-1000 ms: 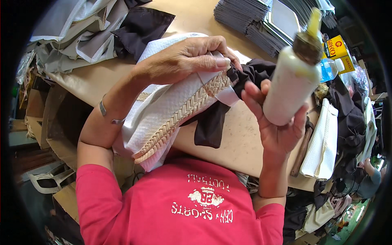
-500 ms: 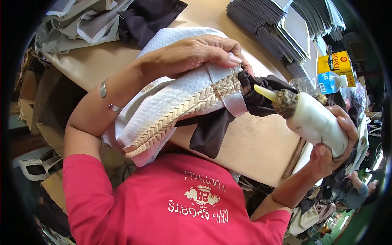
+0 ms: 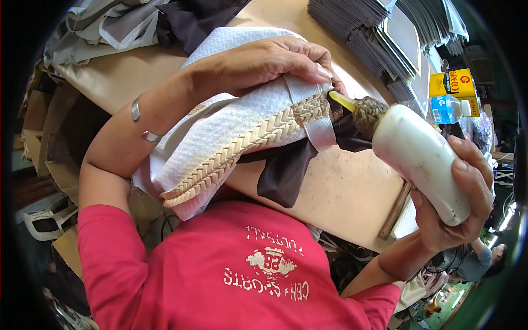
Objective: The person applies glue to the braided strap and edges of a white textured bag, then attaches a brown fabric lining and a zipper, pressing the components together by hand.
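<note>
My right hand is wrapped round a white squeeze bottle, held tilted, with crusted brown residue about its neck. Its yellowish nozzle reaches the end of a braided tan trim; whether the tip touches cannot be made out. This trim runs along a white textured fabric piece, seemingly a bag, with dark brown cloth hanging from it. My left hand grips the piece's upper edge, thumb and fingers pinched beside the trim's end. A pale strap loops below there.
On the tan table stand stacks of dark grey panels at the far right. A clear bottle and a yellow can are beyond the squeeze bottle. Grey and black fabric lies far left. A wooden stick rests near the right edge.
The squeeze bottle has moved left and slightly up, bringing its nozzle to the trim's end. My right hand has shifted its grip toward the bottle's base. My left hand keeps its pinch.
</note>
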`<state>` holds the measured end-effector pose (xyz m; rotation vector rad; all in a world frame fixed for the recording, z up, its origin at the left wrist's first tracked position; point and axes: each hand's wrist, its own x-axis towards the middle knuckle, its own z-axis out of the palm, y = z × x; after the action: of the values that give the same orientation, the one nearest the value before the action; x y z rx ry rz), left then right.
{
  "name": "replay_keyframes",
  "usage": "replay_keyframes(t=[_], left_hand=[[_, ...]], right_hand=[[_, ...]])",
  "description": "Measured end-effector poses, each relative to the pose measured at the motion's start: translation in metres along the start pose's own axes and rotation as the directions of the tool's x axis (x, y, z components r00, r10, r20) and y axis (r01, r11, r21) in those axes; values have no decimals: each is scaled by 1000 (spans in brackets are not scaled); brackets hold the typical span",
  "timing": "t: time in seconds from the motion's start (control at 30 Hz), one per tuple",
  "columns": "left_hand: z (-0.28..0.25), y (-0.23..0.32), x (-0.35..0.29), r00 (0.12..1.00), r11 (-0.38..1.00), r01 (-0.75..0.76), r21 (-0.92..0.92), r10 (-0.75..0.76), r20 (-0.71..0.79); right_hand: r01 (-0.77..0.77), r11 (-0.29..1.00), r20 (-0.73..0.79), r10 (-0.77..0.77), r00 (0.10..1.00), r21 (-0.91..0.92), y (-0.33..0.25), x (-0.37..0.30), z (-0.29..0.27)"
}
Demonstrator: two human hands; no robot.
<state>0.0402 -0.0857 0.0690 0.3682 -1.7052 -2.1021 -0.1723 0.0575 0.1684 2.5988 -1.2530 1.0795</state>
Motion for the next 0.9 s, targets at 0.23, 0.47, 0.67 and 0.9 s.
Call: replay_keyframes(t=[0.23,0.47,0.67,0.9], left_hand=[[1,0,1,1000,1000,-11,15,11,-10],[0,-2,1,1000,999,-20,-50,19,-19],[0,-2,-1,999,994,-24,-102,20,-34],[0,-2,-1,999,997,-4,-76,0,-53]], right_hand=[[-17,1000,38,17,999,2,2,-2,-3],[-30,999,16,29,999,31,4,-6,0],[48,999,8,-48,999,-14,10,-4,5],[-8,999,-31,9,999,45,9,-10,1]])
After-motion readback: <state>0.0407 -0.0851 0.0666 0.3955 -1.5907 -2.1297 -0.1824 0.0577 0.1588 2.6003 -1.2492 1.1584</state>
